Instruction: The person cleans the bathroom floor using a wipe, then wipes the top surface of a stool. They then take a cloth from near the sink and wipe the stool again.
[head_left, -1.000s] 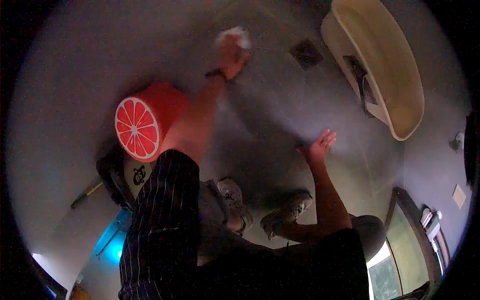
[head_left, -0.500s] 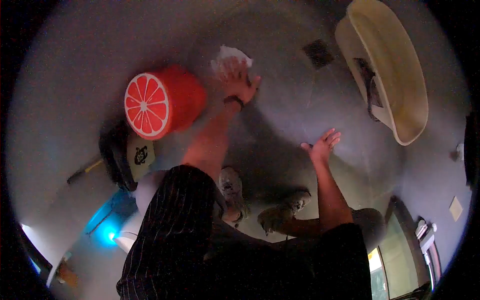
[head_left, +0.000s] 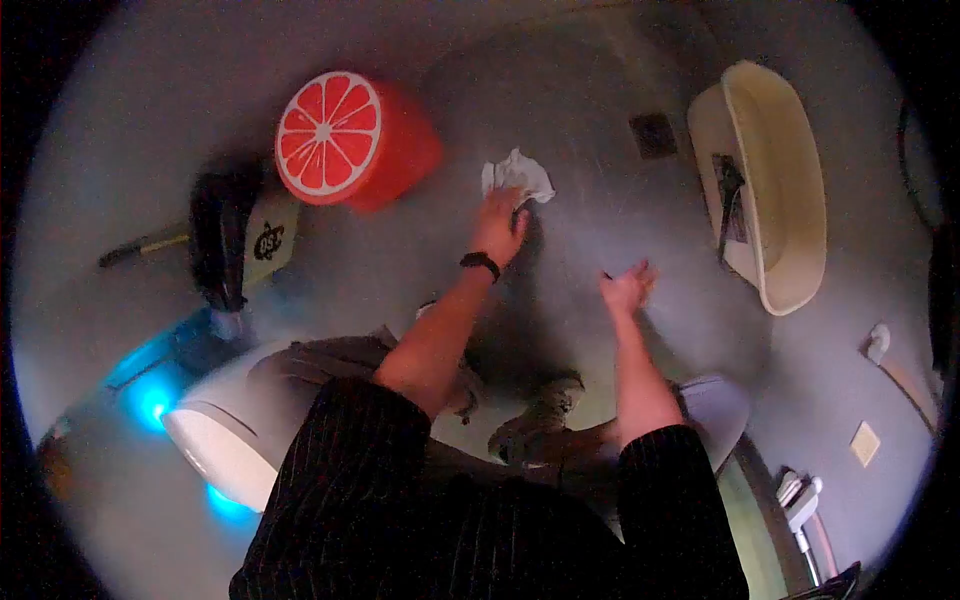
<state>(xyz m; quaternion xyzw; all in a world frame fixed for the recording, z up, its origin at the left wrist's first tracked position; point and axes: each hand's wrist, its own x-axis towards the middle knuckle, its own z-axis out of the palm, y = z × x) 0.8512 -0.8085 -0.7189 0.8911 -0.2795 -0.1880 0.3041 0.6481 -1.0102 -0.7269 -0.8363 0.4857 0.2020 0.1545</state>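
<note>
My left hand (head_left: 500, 225), with a black band at its wrist, is on a crumpled white cloth or paper wipe (head_left: 520, 178) on the grey floor (head_left: 590, 215). Its fingers press and bunch the near edge; some fingertips are hidden in the folds. My right hand (head_left: 628, 288) hovers over the floor to the right, empty, with its fingers apart and slightly blurred. Up and left of the wipe lies a red cylinder with a citrus-slice face (head_left: 330, 135).
A beige plastic tub (head_left: 795, 190) leans on its side at the right, near a dark square floor drain (head_left: 653, 135). At left are a black object (head_left: 220, 235), a long handle (head_left: 145, 250) and a white rounded fixture (head_left: 225, 440) with blue light. My shoe (head_left: 535, 425) is below.
My left hand has drawn the white wipe across the floor toward me, its fingers now less spread. My right hand stays apart from everything. The view has shifted, moving the citrus cylinder upward.
</note>
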